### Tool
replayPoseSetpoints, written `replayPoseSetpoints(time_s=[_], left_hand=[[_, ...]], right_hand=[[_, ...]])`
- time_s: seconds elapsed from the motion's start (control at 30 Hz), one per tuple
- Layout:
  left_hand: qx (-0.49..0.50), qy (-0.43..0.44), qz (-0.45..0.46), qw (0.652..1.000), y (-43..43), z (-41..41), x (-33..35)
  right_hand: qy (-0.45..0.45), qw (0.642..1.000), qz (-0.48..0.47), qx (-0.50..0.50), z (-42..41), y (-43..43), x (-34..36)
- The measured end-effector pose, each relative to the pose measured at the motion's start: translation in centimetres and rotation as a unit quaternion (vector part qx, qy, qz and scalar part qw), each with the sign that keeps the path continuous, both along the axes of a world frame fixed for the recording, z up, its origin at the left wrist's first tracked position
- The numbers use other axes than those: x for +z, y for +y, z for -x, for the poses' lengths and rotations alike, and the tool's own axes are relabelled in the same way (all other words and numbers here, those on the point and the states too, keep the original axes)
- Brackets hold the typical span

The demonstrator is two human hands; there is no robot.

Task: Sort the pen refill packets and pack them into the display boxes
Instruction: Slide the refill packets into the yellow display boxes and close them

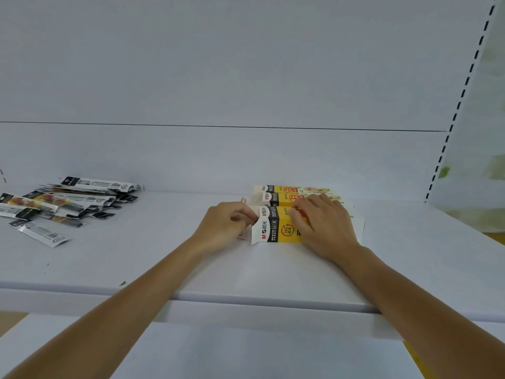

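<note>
Right now you are readying a box rather than filling one: the nearest display box [276, 228] lies on its side on the shelf [246, 272], right of centre, with its open end pointing left. Your left hand [226, 224] is at that end, fingers curled in a pinch on the end flap [252, 213]. Your right hand [325, 225] is wrapped over the yellow body of the box, fingers bent across its top, steadying it. Two more display boxes [287, 193] lie just behind it, touching or nearly so, against the back wall. The pen refill packets [68, 203] lie in a loose overlapping heap well apart at the far left of the shelf, and none looks packed yet, so the task seems to be at an early stage. Next, I'd judge, you need the flap folded clear so the mouth stays open. Keep the right hand bearing down so the light card does not slide. Then send the left hand across to the heap for packets of one kind.
</note>
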State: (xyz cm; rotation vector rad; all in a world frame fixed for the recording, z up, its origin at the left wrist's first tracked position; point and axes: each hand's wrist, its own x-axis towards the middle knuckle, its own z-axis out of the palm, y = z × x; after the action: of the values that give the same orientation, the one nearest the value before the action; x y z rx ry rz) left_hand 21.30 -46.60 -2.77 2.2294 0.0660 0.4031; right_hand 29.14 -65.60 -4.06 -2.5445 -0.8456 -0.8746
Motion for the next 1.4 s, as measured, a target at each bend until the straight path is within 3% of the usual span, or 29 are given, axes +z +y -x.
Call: replayPoseSetpoints(time_s=[0.13, 0.33, 0.47, 0.57, 0.63, 0.7, 0.87, 1.03, 1.13, 1.23, 1.4], left_hand=[[-0.049, 0.046, 0.033, 0.997, -0.4, -0.1, -0.2], [0.008, -0.052, -0.066, 0.996, -0.1, 0.1, -1.2], [-0.061, 0.018, -0.105, 0.992, -0.2, 0.1, -1.3], [-0.059, 0.016, 0.046, 0.997, -0.4, 0.2, -0.9], [0.029, -0.032, 0.088, 0.995, 0.0, 0.0, -1.1], [0.053, -0.035, 0.062, 0.996, 0.1, -0.1, -1.3], [-0.024, -0.015, -0.008, 1.0, -0.5, 0.2, -1.3], [0.039, -0.088, -0.084, 0.992, -0.5, 0.7, -1.1], [-0.016, -0.031, -0.075, 0.997, -0.8, 0.8, -0.8], [-0.053, -0.004, -0.144, 0.988, -0.8, 0.4, -1.1], [-0.042, -0.066, -0.157, 0.984, -0.4, 1.1, 0.2]], right_hand=[[-0.006, 1.0, -0.007, 0.002, 0.0, 0.1, -0.1], [0.006, 1.0, -0.019, 0.024, 0.3, -0.3, 0.0], [0.01, 0.999, -0.024, 0.032, 0.6, -0.3, 0.0], [0.009, 0.999, -0.024, 0.035, 0.9, -0.3, 0.1], [0.002, 0.999, -0.031, 0.034, 0.9, -0.3, 0.0], [0.002, 0.998, -0.056, 0.02, 0.9, -0.2, 0.0], [0.046, 0.998, -0.032, -0.022, 0.8, -0.7, 0.3], [0.042, 0.996, -0.026, -0.073, 0.9, -0.7, 0.2], [0.049, 0.994, -0.019, -0.094, 1.0, -0.4, 0.3], [0.064, 0.994, -0.003, -0.094, 1.3, -0.4, 0.6], [0.053, 0.994, -0.003, -0.093, 1.9, 0.6, 2.7]])
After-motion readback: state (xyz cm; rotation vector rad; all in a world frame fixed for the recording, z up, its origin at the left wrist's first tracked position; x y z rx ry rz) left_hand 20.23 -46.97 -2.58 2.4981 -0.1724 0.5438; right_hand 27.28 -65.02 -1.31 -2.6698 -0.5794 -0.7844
